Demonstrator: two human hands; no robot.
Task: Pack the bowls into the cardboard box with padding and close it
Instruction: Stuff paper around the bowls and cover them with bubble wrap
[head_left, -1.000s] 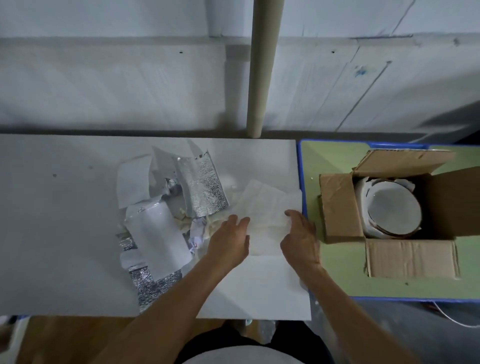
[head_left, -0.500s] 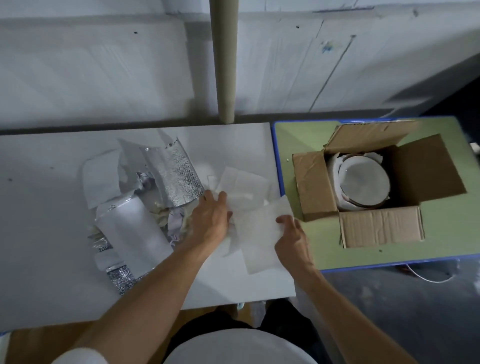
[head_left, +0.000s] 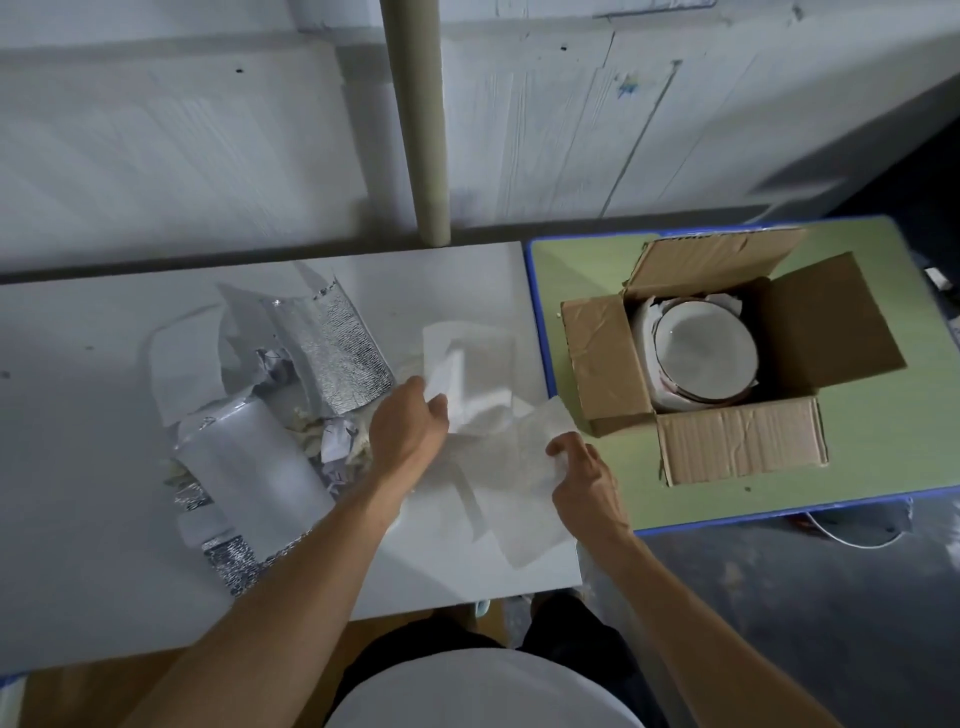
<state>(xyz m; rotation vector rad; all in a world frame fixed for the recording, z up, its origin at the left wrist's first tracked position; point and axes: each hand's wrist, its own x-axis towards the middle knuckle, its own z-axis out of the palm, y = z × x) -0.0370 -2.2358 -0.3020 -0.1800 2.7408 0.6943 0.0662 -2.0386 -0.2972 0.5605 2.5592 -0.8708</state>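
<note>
Two bare hands work just left of the cardboard box, and we take that box as our mark for everything else. It stands open on a green table with a blue edge, all four flaps folded outward. Inside it we see the bowls, a pale round face showing on top, with white wrapping tucked round them on the box's left and far sides. Left of the box, on a white table that butts against the green one, lie thin white padding sheets, crumpled and partly lifted. The left hand, the farther one from the box, has its fingers curled round a corner of the raised sheet. The right hand, just off the box's near-left corner, pinches the edge of the flatter sheet between thumb and fingers. The hands are apart with the sheets between them, and we cannot tell whether they hold one sheet or two. Farther left of the box sits a heap of silver foil padding, crumpled paper scraps and a curled white foam sheet. Beyond the box to its far left a pale pole stands upright before a white wall
</note>
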